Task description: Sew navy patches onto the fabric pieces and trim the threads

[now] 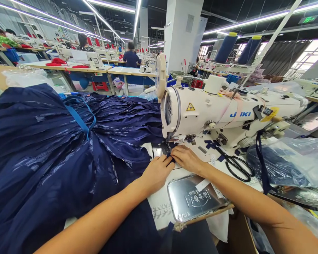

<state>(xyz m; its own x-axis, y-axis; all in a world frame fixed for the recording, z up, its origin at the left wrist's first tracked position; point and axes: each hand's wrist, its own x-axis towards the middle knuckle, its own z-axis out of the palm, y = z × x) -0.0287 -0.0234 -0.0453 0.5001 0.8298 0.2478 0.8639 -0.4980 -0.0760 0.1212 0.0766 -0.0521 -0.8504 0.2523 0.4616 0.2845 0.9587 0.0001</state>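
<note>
A white sewing machine (209, 106) stands over the worktable, its needle area just beyond my hands. My left hand (159, 173) has its fingers closed on a small piece of dark navy fabric (170, 155) in front of the needle. Close against it, my right hand (184, 157) pinches the same piece from the right, fingers bent. The part between the fingertips is mostly hidden. A large heap of navy garments (55, 165), gathered with a blue strap (81, 121), fills the left side.
Black scissors (238, 165) lie right of my right hand among navy scraps. A shiny metal tin lid (196, 197) sits below my hands. Plastic-bagged navy fabric (278, 165) is at the right. Thread cones (226, 48) stand above. Other people sit at machines farther back.
</note>
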